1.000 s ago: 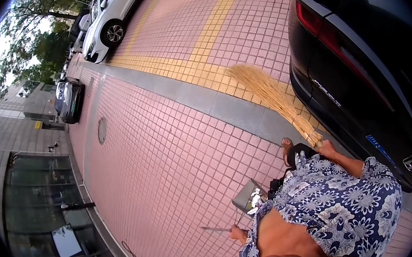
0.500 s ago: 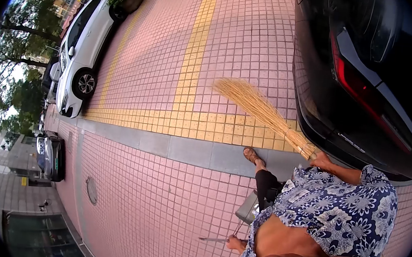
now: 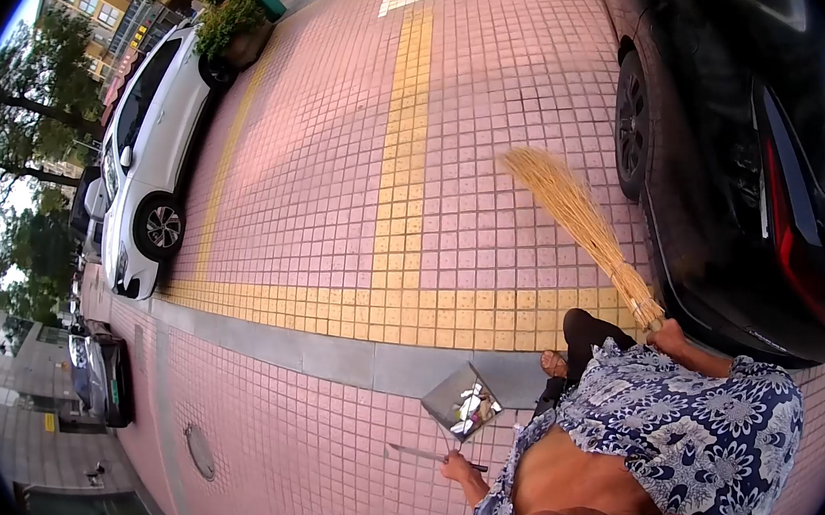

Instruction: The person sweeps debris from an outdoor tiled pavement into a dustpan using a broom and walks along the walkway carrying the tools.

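Note:
My right hand (image 3: 668, 335) is closed around the bound end of a straw broom (image 3: 587, 226), whose bristles fan out over the pink paving. Closed too is my left hand (image 3: 457, 466), which grips a thin, long tool (image 3: 417, 451) with a dark end; I cannot make out its exact kind. Just beyond that hand hangs or stands a grey dustpan (image 3: 440, 397) holding white and coloured litter (image 3: 473, 408); a thin handle or cord seems to link it to my left hand. One sandaled foot (image 3: 554, 364) shows beside the dustpan.
A black car (image 3: 701, 187) stands close on my right. Farther off are a white car (image 3: 158, 140), a dark car (image 3: 103, 376), a planter (image 3: 246, 42) and a green bin (image 3: 270, 3). A grey kerb strip (image 3: 332, 358) and yellow tile lines (image 3: 405, 156) cross the paving.
The view has swung to my right, showing more of the black car and the planter. The broom's bristles now lie over pink tiles past the yellow strip. The dustpan's litter faces the camera more.

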The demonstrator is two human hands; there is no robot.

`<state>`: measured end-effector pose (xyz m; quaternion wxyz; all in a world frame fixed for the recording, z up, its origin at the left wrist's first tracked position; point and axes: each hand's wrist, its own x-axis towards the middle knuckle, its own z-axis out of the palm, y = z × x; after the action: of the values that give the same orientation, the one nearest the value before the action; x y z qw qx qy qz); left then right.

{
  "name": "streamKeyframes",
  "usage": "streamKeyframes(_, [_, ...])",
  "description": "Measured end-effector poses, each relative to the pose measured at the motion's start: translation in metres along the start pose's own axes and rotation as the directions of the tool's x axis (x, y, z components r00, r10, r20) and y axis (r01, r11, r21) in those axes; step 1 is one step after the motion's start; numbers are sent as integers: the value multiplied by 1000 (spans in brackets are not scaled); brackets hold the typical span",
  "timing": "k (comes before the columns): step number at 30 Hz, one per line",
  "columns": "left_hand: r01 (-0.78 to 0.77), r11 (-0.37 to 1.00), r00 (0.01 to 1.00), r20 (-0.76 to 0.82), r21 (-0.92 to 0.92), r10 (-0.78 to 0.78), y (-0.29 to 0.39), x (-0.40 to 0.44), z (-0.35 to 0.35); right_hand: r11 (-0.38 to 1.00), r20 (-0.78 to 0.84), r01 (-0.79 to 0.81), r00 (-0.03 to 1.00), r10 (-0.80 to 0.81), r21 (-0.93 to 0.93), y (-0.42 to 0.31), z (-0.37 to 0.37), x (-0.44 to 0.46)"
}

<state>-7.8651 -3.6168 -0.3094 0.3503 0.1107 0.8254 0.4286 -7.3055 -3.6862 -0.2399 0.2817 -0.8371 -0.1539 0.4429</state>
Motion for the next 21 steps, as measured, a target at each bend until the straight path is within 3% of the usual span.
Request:
streamKeyframes(5, [-1, 1000, 1000, 18, -17, 1, 52, 56, 70, 989, -36, -114, 992, 118, 94, -54, 16, 70])
streamKeyframes(6, [11, 1000, 1000, 10, -20, -10, 68, 64, 83, 977, -32, -78, 996, 86, 196, -65, 20, 79])
streamKeyframes(8, [24, 1000, 1000, -6, 12, -23, 114, 77, 105, 964, -36, -144, 987, 156, 225, -130, 30, 87])
streamKeyframes(10, [22, 998, 1000, 7, -55, -21, 158, 89, 128, 964, -56, -130, 988, 146, 233, -142, 32, 132])
streamKeyframes(11, [53, 997, 997, -52, 48, -50, 186, 87, 138, 965, -69, -126, 987, 146, 231, -161, 25, 146])
streamKeyframes(14, [55, 998, 996, -66, -9, -55, 211, 116, 156, 961, -104, -187, 972, 211, 204, -225, 32, 172])
streamKeyframes(15, [71, 978, 996, -62, 196, -60, 254, 115, 174, 962, -95, -161, 978, 185, 222, -271, 37, 191])
streamKeyframes(18, [59, 997, 961, -265, -59, -73, 289, 131, 211, 945, -49, -166, 981, 187, 280, -337, 46, 207])
streamKeyframes(20, [-101, 925, 995, 56, 367, 86, 304, 143, 203, 913, -6, -229, 969, 245, 338, -365, 57, 233])
streamKeyframes(21, [-58, 938, 998, -1, 342, 62, 312, 148, 221, 925, -10, -229, 970, 244, 303, -387, 62, 246])
